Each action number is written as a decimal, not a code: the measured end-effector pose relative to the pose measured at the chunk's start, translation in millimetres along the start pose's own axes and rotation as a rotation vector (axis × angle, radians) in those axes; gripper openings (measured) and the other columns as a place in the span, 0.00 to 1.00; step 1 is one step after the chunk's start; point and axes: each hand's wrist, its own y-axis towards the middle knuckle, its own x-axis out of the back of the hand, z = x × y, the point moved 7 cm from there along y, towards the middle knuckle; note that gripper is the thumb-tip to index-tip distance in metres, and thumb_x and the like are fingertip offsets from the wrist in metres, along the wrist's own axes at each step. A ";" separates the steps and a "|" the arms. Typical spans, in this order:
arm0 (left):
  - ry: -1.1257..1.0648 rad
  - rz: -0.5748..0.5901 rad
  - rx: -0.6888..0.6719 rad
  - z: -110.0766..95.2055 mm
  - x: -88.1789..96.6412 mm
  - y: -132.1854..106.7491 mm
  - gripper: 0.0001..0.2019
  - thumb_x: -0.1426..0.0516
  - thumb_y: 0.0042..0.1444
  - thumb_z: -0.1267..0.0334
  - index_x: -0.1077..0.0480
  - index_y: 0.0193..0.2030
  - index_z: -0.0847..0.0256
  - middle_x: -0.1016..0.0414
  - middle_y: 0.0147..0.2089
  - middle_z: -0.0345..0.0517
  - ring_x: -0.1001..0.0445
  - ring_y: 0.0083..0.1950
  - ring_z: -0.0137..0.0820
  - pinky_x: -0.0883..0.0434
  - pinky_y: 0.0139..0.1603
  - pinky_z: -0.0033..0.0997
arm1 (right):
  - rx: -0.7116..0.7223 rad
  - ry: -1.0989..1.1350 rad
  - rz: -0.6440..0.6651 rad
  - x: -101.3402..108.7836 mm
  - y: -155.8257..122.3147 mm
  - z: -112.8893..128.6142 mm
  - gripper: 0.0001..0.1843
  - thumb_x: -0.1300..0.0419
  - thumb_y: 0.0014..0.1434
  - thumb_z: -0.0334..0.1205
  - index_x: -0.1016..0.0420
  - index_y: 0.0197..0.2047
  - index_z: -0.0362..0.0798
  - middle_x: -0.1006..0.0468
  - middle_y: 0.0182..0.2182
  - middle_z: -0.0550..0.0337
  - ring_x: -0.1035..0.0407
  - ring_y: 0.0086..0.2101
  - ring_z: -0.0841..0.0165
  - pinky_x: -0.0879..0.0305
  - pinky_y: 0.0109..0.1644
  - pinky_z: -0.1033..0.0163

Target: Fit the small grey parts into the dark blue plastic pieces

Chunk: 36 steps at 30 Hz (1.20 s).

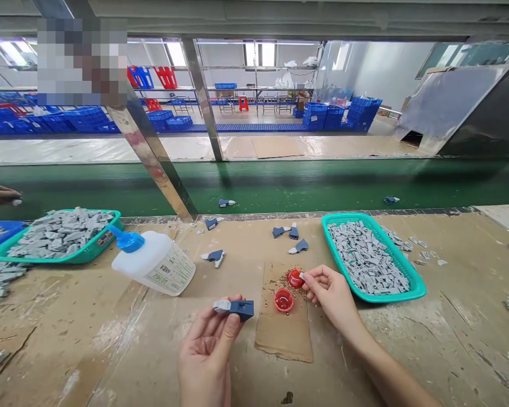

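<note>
The left hand (206, 353) held a blue and gray plastic part (234, 308) above the bench (89, 339), its fingers (225, 333) clamped on it. The part looked light and stiff, easy to hold by its thick blue end. The right hand (328, 295) pinched a tiny gray piece (301, 275) beside a red cap (296, 278).

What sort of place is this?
Probably a factory assembly line: a green conveyor belt runs past the workbench, a teal basket holds gray parts, and blue crates are stacked behind.
</note>
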 end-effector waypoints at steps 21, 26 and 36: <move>0.037 0.180 -0.012 19.7 -58.3 -15.9 0.13 0.34 0.43 0.68 0.23 0.38 0.62 0.20 0.40 0.50 0.22 0.43 0.36 0.25 0.46 0.28 | -0.021 0.152 0.403 -23.9 -45.4 56.0 0.17 0.36 0.54 0.50 0.33 0.28 0.45 0.26 0.21 0.60 0.37 0.23 0.74 0.44 0.25 0.71; 0.039 0.164 -0.025 21.7 -57.8 -18.3 0.13 0.33 0.41 0.68 0.22 0.37 0.60 0.20 0.39 0.49 0.22 0.44 0.40 0.24 0.46 0.32 | -0.031 0.114 0.436 -26.1 -44.3 51.7 0.18 0.36 0.54 0.50 0.34 0.27 0.45 0.26 0.22 0.60 0.34 0.25 0.73 0.42 0.30 0.69; 0.151 0.243 -0.083 27.1 -65.0 -16.3 0.11 0.34 0.42 0.68 0.21 0.36 0.57 0.20 0.40 0.48 0.21 0.41 0.37 0.24 0.44 0.28 | -0.161 0.118 0.633 -30.5 -45.9 29.1 0.18 0.41 0.58 0.53 0.38 0.38 0.48 0.26 0.24 0.62 0.35 0.24 0.73 0.47 0.21 0.73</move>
